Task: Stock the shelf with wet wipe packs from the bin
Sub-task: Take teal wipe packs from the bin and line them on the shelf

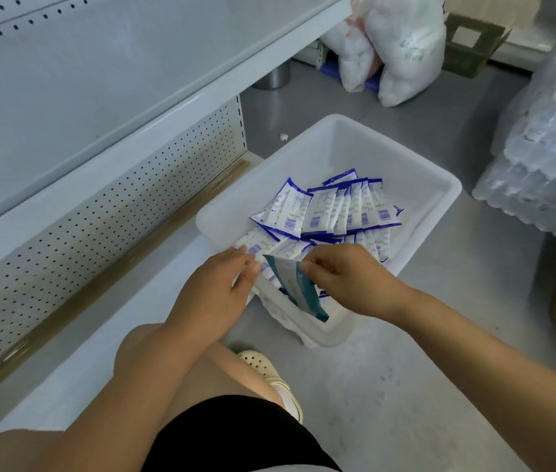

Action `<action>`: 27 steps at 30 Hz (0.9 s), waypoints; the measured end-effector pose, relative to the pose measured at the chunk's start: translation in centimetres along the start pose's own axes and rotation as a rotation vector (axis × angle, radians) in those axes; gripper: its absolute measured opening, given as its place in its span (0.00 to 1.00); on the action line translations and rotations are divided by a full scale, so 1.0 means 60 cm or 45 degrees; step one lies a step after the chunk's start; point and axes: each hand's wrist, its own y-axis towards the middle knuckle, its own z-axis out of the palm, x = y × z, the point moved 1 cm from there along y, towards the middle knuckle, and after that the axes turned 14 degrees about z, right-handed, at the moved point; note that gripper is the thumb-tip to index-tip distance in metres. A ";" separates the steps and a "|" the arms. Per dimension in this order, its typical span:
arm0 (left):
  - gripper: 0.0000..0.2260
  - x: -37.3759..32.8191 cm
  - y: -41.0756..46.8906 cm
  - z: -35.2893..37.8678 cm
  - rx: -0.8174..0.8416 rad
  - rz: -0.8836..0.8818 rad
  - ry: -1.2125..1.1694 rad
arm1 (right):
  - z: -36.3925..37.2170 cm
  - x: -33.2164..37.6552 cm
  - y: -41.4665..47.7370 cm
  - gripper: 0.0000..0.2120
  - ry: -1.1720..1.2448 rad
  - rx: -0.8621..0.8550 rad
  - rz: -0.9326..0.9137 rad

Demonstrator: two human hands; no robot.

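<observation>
A white plastic bin (416,185) stands on the grey floor beside the shelf unit. Several white wet wipe packs with blue edges (331,209) lie in it, some leaning in a row. Over the bin's near corner, my right hand (348,277) pinches the top edge of a teal-and-white pack (298,289) that stands tilted. My left hand (222,284) is at the pack's left side, fingers curled against it and the packs behind. The bottom shelf (154,284) on the left is white.
The upper shelf (106,80) overhangs at top left, with a perforated back panel (106,212) below it. White plastic bags (402,49) and a cardboard box (474,42) sit at the back. Wrapped bottle packs (548,158) stand on the right. My knee and shoe (269,373) are below.
</observation>
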 end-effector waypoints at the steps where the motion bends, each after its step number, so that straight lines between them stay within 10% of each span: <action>1: 0.21 -0.007 -0.002 -0.005 -0.045 -0.019 -0.038 | -0.011 0.007 -0.001 0.14 0.086 -0.032 0.026; 20: 0.06 -0.072 -0.073 -0.218 -0.841 -0.066 -0.944 | -0.058 0.274 -0.022 0.16 1.173 0.130 -0.219; 27: 0.05 -0.054 -0.148 -0.304 -1.281 -0.115 -1.098 | 0.004 0.380 -0.045 0.15 0.919 0.426 -0.349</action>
